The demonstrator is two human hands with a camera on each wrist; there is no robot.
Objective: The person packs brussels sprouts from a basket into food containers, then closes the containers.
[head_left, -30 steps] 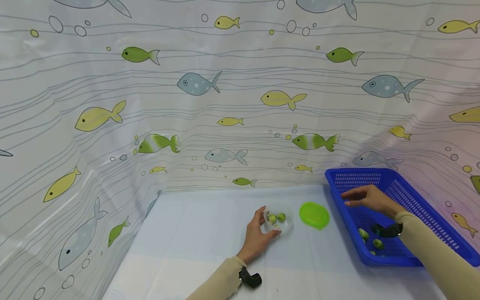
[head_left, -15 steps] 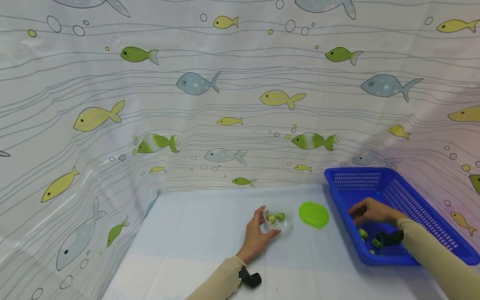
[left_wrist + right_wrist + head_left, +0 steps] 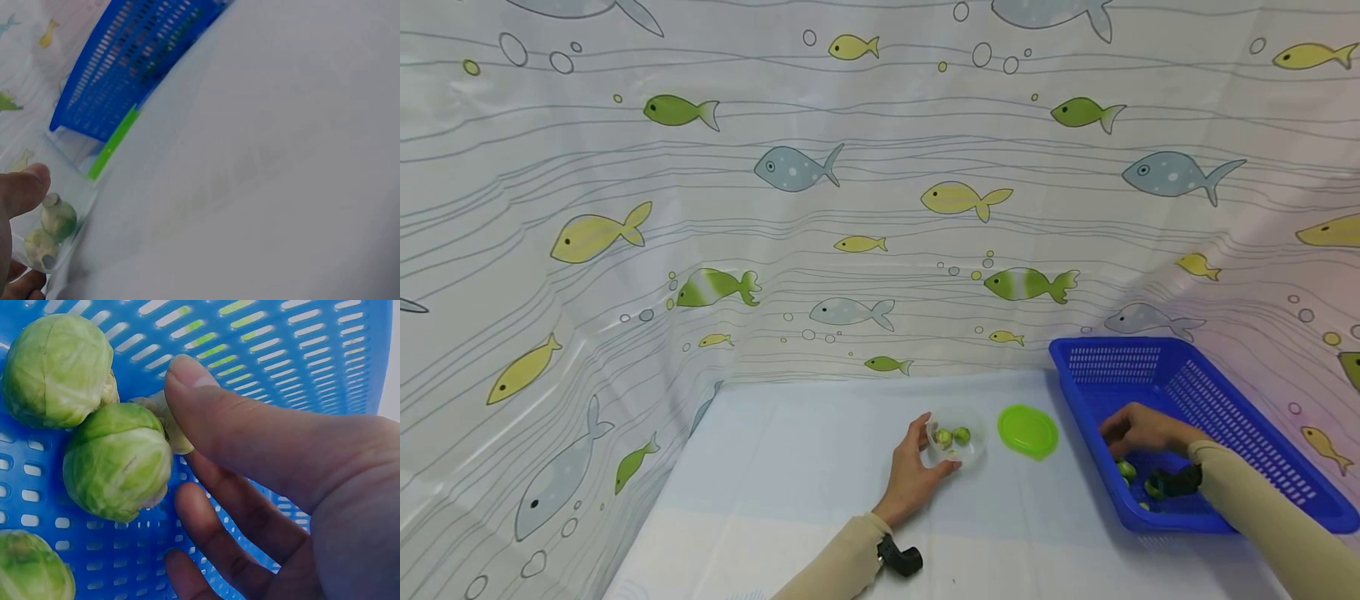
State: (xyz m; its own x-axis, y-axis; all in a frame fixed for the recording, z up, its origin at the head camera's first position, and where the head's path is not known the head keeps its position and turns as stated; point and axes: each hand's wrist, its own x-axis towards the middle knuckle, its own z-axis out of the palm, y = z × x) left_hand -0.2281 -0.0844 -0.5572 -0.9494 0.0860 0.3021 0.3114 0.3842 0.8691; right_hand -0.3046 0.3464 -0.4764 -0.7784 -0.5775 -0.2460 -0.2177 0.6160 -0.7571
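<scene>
My left hand (image 3: pixel 912 475) grips a clear round plastic container (image 3: pixel 973 450) standing on the table, thumb on the near side and fingers on the far left side. Two Brussels sprouts (image 3: pixel 58 217) lie in it. Down in the blue basket, my right hand (image 3: pixel 1150 429) pinches a pale Brussels sprout (image 3: pixel 181 439) between thumb and fingers; most of it is hidden behind the thumb. Right beside it, in the right wrist view, sit a green sprout (image 3: pixel 117 464) and a second sprout (image 3: pixel 57 370). Another sprout (image 3: pixel 31 567) shows at the lower left.
The blue slotted basket (image 3: pixel 1262 417) stands at the table's right. A bright green lid (image 3: pixel 1028 431) lies flat between container and basket. Behind rises a fish-printed sheet (image 3: pixel 880 208). The white table surface (image 3: pixel 797 458) extends to the left of the container.
My right hand has lowered from above the basket's left rim into the basket, and its fingers have closed in around a sprout. The left hand and container have stayed in place.
</scene>
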